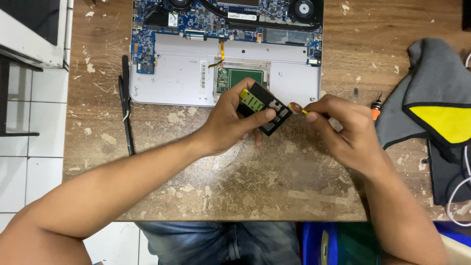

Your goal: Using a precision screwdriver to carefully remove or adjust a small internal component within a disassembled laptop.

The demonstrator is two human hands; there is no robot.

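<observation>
My left hand grips a small black part with a yellow label and metal contacts, held above the worn wooden table. My right hand pinches a thin tool with a yellow stem and a round reddish end, whose tip touches the right edge of the black part. Just behind my hands lies an opened laptop base with its blue circuit board, fans and green touchpad board exposed.
Black tweezers and a pry tool lie left of the laptop. A grey, yellow and black cloth bag sits at the right, with an orange-tipped screwdriver beside it and a white cable. The table's left edge borders white floor tiles.
</observation>
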